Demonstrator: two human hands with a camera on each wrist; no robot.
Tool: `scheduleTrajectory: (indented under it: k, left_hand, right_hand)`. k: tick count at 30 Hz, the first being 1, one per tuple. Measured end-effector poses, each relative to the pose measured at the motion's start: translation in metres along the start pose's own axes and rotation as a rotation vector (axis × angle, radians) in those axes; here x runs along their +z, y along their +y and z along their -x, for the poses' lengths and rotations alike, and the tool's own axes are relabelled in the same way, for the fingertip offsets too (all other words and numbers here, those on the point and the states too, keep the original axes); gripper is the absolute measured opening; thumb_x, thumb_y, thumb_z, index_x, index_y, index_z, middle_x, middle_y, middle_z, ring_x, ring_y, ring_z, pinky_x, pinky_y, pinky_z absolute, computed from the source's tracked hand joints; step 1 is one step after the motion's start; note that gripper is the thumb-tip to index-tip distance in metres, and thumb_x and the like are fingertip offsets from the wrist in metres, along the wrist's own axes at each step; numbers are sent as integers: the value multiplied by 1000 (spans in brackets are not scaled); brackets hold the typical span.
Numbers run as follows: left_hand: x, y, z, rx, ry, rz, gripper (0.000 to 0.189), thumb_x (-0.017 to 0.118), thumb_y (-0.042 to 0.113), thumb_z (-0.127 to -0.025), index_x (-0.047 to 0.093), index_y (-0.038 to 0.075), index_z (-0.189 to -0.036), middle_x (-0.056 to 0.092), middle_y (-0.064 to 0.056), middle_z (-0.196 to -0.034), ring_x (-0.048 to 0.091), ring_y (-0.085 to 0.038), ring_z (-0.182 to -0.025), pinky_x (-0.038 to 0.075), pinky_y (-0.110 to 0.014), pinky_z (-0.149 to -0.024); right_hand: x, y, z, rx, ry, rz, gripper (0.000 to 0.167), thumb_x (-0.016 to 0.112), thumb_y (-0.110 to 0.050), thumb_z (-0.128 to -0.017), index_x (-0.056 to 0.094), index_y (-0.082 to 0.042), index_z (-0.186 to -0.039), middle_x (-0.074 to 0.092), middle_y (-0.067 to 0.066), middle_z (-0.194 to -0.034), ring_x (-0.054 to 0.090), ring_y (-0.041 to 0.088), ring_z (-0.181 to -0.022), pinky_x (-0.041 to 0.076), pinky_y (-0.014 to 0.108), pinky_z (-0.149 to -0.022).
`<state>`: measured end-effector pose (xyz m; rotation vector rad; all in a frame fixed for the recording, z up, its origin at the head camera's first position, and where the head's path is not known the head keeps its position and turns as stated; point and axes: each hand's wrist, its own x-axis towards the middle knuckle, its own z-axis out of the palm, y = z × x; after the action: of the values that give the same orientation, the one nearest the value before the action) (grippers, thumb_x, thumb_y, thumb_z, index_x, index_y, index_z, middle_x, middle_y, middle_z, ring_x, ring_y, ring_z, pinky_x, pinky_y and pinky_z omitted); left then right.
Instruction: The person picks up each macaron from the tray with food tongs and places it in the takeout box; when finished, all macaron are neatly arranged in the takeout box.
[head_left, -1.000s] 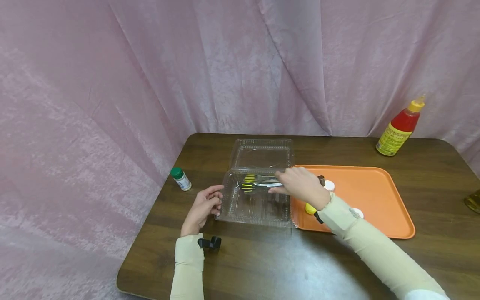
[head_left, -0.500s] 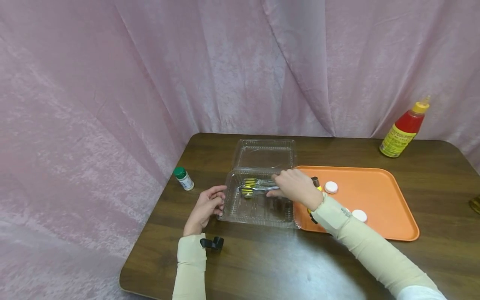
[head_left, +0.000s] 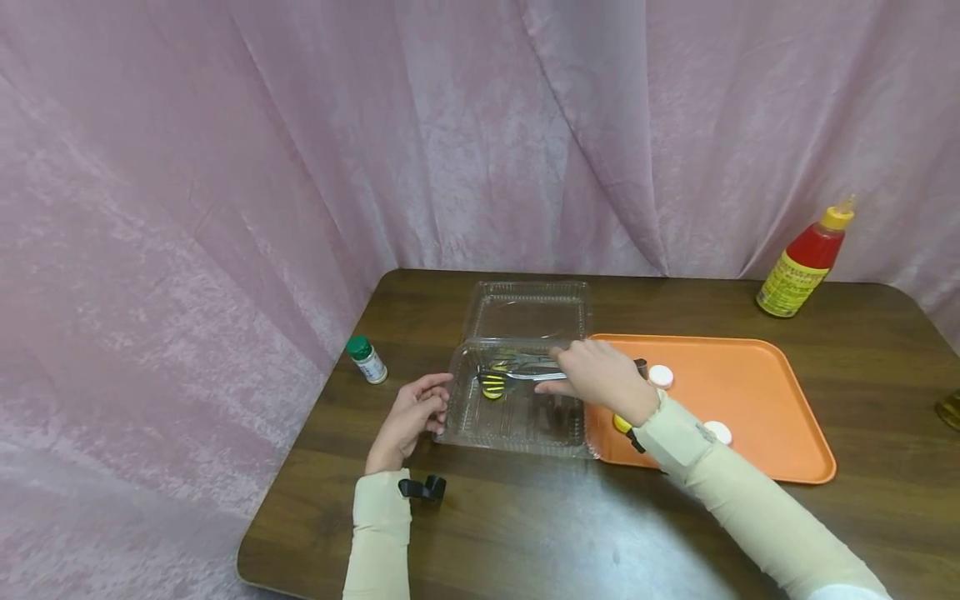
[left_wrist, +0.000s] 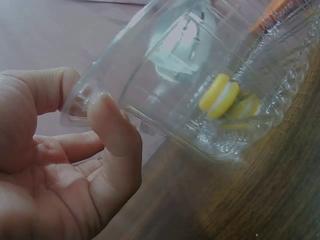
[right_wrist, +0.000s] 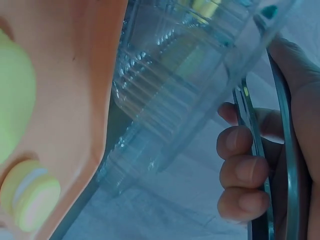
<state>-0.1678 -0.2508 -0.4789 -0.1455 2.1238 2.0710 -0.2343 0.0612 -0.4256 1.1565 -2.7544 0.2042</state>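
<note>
My left hand (head_left: 411, 417) pinches the left rim of a clear plastic clamshell container (head_left: 487, 437), thumb and finger on either side of it in the left wrist view. Its hinged lid (head_left: 531, 310) lies open behind. In my right hand (head_left: 600, 375) is a pair of metal tongs (head_left: 536, 377), gripped with curled fingers. The tongs' slotted tips are inside the container, spread apart. A yellow macaron (left_wrist: 220, 96) with white filling stands on the container floor by the tips. The tongs' far end is partly hidden by my right hand.
An orange tray (head_left: 757, 392) adjoins the container, bearing white macarons (head_left: 661, 377) and a yellow macaron (head_left: 622, 423). A red sauce bottle (head_left: 798, 271) stands at the back right, a green-capped shaker (head_left: 367, 361) at left. A dark yellow bottle (head_left: 951, 410) is cut off at right.
Half a second ago the tongs' tips were close together at the yellow macaron; now they are farther apart. My right hand has shifted slightly right. The left hand keeps its hold.
</note>
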Motion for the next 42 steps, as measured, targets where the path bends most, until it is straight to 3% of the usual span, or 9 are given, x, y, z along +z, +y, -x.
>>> scheduleTrajectory:
  k: [10, 17, 24, 30, 36, 42]
  left_hand:
    - [1, -4, -1, -9, 4, 14, 51, 48, -9, -88, 52, -4, -138, 53, -6, -92, 49, -14, -64, 46, -21, -49]
    - [-2, -1, -2, -8, 15, 4, 51, 49, -10, -88, 53, -5, -138, 53, -7, -90, 48, -14, -63, 45, -21, -47]
    - [-1, 0, -2, -16, 13, 5, 51, 48, -9, -88, 51, -5, -139, 53, -6, -90, 48, -13, -63, 44, -21, -48]
    - [-1, 0, 0, -24, 9, 12, 52, 48, -9, -88, 51, -5, -139, 53, -8, -91, 47, -13, -64, 43, -21, -49]
    - [-1, -2, 0, -23, -6, 19, 53, 49, -8, -87, 50, -5, -140, 53, -6, -90, 48, -13, -64, 43, -21, -49]
    - [-3, -2, -1, -18, -7, 19, 52, 49, -9, -88, 49, -5, -140, 53, -5, -90, 48, -13, -64, 44, -21, -50]
  right_hand:
    - [-11, 11, 24, 68, 63, -70, 49, 72, -54, -87, 59, -8, -81, 37, -4, -57, 31, 9, -45, 25, 25, -41]
    - [-11, 18, 41, 132, 64, -144, 58, 69, -55, -89, 67, -2, -112, 37, -8, -54, 29, 6, -44, 27, 25, -41]
    - [-16, 25, 61, 181, 96, -144, 48, 67, -56, -90, 55, -9, -89, 26, -7, -55, 24, 8, -46, 22, 26, -43]
    - [-19, 29, 78, 235, 86, -182, 52, 65, -59, -91, 60, -8, -97, 30, -6, -54, 27, 9, -44, 24, 27, -42]
    - [-20, 39, 93, 278, 96, -185, 48, 67, -57, -91, 55, -10, -91, 27, -6, -57, 27, 10, -46, 24, 28, -43]
    - [-25, 50, 102, 320, 98, -193, 51, 68, -59, -89, 58, -10, -95, 36, -4, -57, 36, 14, -47, 30, 30, -43]
